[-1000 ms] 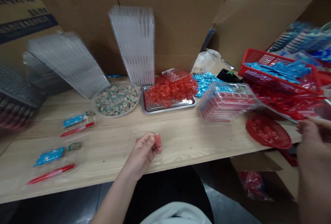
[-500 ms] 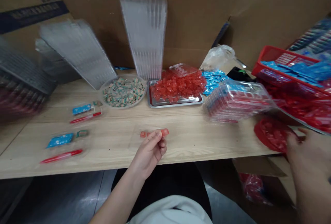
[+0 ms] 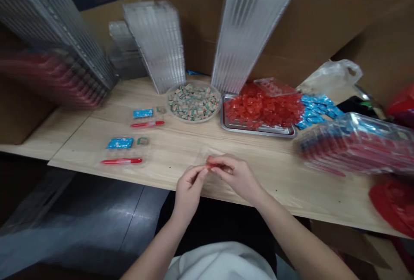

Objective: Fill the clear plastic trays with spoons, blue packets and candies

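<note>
At the near edge of the pale wooden table (image 3: 278, 189), my left hand (image 3: 189, 189) and right hand (image 3: 236, 176) met around a small translucent red cube (image 3: 211, 166). Both hands were curled and pinching it from either side, with the fingertips of the right hand (image 3: 223, 161) wrapped further over it. The right hand looked the closer of the two, though the fingers hid so much that I couldn't swear to one piece rather than two, or read any long axis.

Just to the left lay two blue printed packets (image 3: 119, 143), two slim red sticks (image 3: 121, 160) and two small tabs (image 3: 142, 141), set out in two rows. Farther off stood one round clear bowl (image 3: 194, 121) of striped wrapped sweets and one steel tray (image 3: 258, 132) heaped with red cubes, too many to count. Against the far cardboard wall (image 3: 194, 13) leaned four ribbed clear plastic stacks (image 3: 158, 43).
</note>
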A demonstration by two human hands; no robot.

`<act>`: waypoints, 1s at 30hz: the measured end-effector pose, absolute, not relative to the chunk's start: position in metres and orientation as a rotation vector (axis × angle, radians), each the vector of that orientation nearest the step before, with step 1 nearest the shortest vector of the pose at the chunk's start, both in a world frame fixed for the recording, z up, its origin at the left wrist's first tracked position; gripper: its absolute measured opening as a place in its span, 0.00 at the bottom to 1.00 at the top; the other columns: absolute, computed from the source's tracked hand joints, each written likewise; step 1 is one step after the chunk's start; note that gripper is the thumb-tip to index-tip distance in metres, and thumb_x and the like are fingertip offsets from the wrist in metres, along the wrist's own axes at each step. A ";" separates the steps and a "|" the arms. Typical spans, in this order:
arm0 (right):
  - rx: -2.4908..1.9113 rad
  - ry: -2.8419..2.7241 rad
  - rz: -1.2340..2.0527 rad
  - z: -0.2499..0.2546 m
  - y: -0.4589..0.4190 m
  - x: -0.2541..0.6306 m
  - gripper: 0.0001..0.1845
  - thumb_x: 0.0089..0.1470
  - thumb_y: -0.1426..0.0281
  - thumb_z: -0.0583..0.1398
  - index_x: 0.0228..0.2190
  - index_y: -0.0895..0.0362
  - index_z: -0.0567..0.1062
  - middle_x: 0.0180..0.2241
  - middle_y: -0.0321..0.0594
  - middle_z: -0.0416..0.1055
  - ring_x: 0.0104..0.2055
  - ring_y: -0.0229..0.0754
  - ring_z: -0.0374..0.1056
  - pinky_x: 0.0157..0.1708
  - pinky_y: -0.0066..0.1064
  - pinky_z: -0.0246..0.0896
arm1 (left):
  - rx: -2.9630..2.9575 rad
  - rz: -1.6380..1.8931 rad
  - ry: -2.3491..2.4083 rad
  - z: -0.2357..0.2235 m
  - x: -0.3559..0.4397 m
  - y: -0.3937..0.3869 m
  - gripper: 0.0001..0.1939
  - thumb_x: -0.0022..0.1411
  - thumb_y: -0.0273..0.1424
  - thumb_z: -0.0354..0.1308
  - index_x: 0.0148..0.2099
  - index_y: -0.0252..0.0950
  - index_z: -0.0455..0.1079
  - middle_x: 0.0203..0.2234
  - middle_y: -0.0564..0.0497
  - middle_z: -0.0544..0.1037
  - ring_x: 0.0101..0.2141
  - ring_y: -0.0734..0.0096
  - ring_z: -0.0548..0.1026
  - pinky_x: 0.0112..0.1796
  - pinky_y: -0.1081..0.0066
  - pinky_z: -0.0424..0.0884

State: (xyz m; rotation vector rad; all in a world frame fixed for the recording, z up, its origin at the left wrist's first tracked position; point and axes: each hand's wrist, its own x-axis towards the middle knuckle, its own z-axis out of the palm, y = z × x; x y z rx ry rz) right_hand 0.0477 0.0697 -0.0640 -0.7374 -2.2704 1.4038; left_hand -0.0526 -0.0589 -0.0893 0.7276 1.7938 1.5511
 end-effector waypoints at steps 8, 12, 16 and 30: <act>-0.434 -2.971 0.343 -0.086 0.080 -0.005 0.06 0.54 0.75 0.57 0.29 0.58 0.75 0.30 0.42 0.71 0.36 0.43 0.65 0.39 0.33 0.60 | 1.165 1.405 1.882 -0.112 -0.073 -0.079 0.10 0.58 0.28 0.56 0.40 0.45 0.76 0.40 0.47 0.77 0.44 0.58 0.68 0.50 0.59 0.59; -0.408 -3.016 0.171 -0.085 0.071 -0.010 0.06 0.54 0.77 0.56 0.29 0.59 0.73 0.31 0.45 0.70 0.36 0.46 0.63 0.39 0.36 0.60 | 1.335 1.345 1.867 -0.113 -0.073 -0.081 0.12 0.60 0.26 0.52 0.42 0.44 0.74 0.39 0.46 0.76 0.43 0.59 0.68 0.47 0.59 0.62; -0.492 -2.826 0.353 -0.086 0.085 0.010 0.10 0.54 0.73 0.58 0.40 0.58 0.72 0.37 0.44 0.72 0.40 0.46 0.64 0.41 0.37 0.61 | 1.476 1.231 2.049 -0.098 -0.111 -0.078 0.11 0.62 0.27 0.50 0.44 0.42 0.71 0.38 0.47 0.76 0.41 0.63 0.70 0.45 0.64 0.64; -1.020 -2.512 0.432 -0.122 0.111 0.103 0.10 0.54 0.68 0.55 0.37 0.56 0.74 0.38 0.45 0.70 0.41 0.47 0.66 0.43 0.40 0.63 | 1.711 0.013 2.763 -0.069 -0.245 0.013 0.14 0.61 0.21 0.42 0.43 0.28 0.68 0.40 0.35 0.73 0.44 0.54 0.69 0.44 0.59 0.64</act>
